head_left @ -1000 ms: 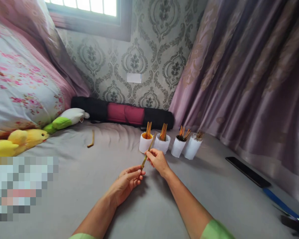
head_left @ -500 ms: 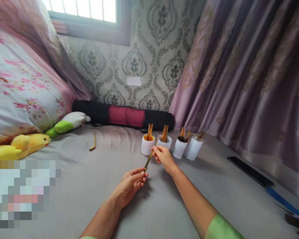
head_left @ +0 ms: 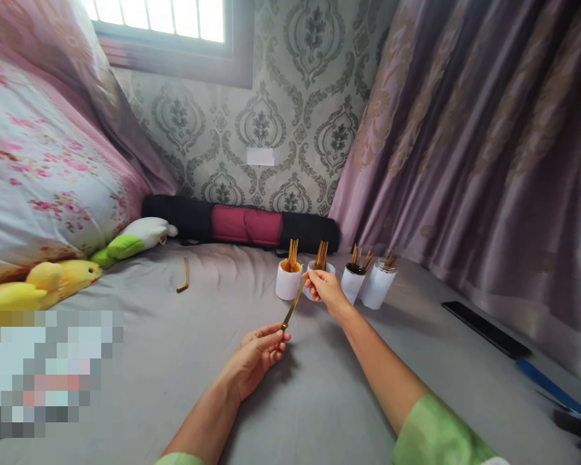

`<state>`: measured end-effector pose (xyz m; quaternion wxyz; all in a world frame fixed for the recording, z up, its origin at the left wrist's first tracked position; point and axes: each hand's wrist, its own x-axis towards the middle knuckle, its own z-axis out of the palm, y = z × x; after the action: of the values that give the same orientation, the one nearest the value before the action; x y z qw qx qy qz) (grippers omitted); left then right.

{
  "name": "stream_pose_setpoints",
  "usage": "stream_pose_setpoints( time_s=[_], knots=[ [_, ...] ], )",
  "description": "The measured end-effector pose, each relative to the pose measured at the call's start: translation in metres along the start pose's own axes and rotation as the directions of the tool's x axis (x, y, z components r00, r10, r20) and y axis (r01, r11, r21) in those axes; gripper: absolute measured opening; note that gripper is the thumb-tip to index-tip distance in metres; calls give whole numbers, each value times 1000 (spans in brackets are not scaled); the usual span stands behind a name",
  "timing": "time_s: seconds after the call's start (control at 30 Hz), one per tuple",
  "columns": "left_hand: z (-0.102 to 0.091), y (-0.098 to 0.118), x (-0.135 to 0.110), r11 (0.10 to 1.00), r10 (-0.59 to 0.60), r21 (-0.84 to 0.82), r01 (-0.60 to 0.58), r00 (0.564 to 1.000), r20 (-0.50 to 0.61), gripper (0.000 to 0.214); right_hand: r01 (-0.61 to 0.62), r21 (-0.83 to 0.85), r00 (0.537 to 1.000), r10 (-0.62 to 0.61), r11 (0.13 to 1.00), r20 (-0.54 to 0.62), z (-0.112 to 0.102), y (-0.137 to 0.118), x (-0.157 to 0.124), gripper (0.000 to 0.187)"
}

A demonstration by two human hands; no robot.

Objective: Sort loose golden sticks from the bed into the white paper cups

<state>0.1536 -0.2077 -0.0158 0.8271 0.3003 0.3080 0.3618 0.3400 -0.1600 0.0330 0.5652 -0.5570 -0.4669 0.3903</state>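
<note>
My left hand (head_left: 261, 355) pinches the lower end of a slim, gold-coloured metal stick-like tool (head_left: 293, 308) between thumb and fingers. At the tool's upper end, the fingertips of my right hand (head_left: 326, 289) are closed on it. The tool slants up and to the right above the bed; its exact kind is unclear. Just behind my right hand is a white-wrapped cup (head_left: 312, 290) with thin brown sticks (head_left: 323, 255), partly hidden by the hand. A second white cup (head_left: 288, 284) with an orange inside and sticks stands left of it.
Two more white-wrapped containers (head_left: 351, 284) (head_left: 378, 287) with sticks stand to the right. A bent gold-coloured tool (head_left: 184, 276) lies on the grey sheet (head_left: 174, 361). A black phone-like slab (head_left: 487, 329) and a blue strap (head_left: 554, 389) are at right, plush toys (head_left: 68, 278) at left, a black-and-red roll (head_left: 246, 224) behind.
My right hand has slid up along the tool to its upper end, moving slightly up and right. My left hand keeps its hold nearly in place. The view has shifted slightly.
</note>
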Motion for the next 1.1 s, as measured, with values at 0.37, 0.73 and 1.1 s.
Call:
stream_pose_setpoints(
  time_s=[0.37,0.73,1.1],
  knots=[
    [-3,-1,2,1000,-1,-9,1,1000,21,29,25,-16,999,-25,1000,-42,-9,-11,8,23],
    [-3,0,1,1000,-5,-14,5,1000,15,28,60,-66,997,-63,996,-46,-17,-22,12,24],
    [-7,2,4,996,-5,-84,5,1000,5,27,38,-84,998,-42,996,-50,-26,-23,10,22]
  ],
)
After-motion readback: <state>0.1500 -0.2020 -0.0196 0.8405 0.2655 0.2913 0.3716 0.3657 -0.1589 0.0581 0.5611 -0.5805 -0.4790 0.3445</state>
